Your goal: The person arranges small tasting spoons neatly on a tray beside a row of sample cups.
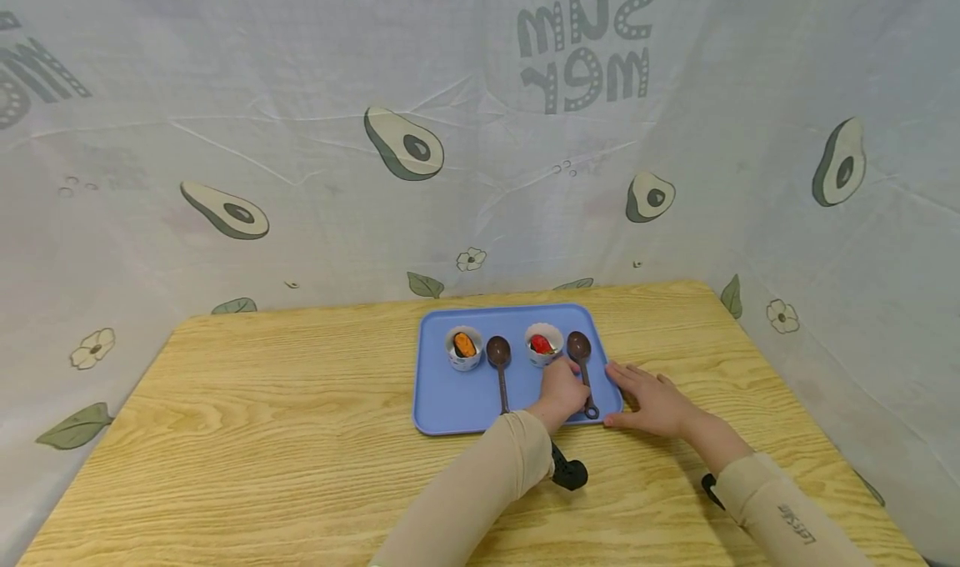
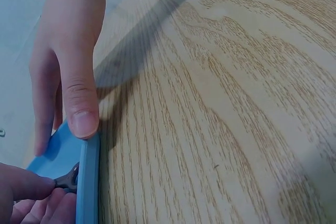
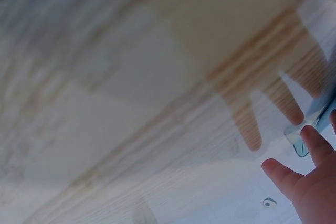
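Note:
A blue tray (image 1: 450, 404) lies on the wooden table. Near its right side, my left hand (image 1: 562, 390) pinches the handle of a brown spoon (image 1: 579, 347), whose bowl points away from me. In the left wrist view, the thumb and fingers of the left hand (image 2: 37, 198) close on the handle end by the tray's rim. My right hand (image 1: 656, 400) touches the tray's right edge with straight, spread fingers, the thumb at the near corner. A white cup (image 1: 553, 333) with a red sushi piece (image 1: 541, 344) stands just beyond the left hand.
Left on the tray stand another white cup (image 1: 466, 363) with an orange-topped sushi piece (image 1: 464, 344) and a second brown spoon (image 1: 498, 352), its lower handle partly hidden by my left arm. A printed cloth (image 1: 315, 158) hangs behind the table (image 1: 285, 417).

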The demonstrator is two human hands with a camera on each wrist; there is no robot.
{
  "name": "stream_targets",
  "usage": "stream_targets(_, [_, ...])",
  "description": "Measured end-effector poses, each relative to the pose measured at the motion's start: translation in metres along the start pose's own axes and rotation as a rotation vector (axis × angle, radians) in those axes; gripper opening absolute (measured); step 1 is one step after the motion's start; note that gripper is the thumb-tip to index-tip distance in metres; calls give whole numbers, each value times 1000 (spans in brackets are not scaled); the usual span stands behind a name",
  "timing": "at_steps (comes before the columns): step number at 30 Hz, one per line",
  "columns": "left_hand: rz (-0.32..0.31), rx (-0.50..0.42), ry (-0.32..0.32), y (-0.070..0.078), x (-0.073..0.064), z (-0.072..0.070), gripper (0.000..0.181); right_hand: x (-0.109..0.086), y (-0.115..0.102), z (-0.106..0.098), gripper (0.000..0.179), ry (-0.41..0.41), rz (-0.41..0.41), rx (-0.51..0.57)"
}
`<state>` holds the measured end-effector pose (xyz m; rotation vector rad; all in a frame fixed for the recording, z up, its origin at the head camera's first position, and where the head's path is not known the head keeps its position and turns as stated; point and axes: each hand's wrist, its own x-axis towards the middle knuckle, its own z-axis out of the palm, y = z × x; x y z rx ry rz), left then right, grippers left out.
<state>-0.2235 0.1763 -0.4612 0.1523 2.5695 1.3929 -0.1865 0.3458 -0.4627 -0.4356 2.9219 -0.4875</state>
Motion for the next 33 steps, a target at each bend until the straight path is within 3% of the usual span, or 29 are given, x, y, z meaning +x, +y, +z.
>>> stream_targets(9, [-21,-45,-14,-5,-2,-6,22,6,-3,1,87,-9,-21,8])
stream_targets(16, [20,29,-62,-9,-4,-21,24,10,-2,2,89,-12,-20,3])
stream_targets(20, [80,82,-52,-4,-7,-42,22,11,1,1,91,10,-7,-15])
stream_targets(26, [246,162,160,-3,-12,-85,18,8,2,-3,89,65,35,-5])
stream_targets(28, [310,204,188,-8,-14,-101,25,6,3,-5,87,83,42,9])
stream_targets(33, [453,415,185,-33,-18,-135,55,0,12,-8,84,106,59,40])
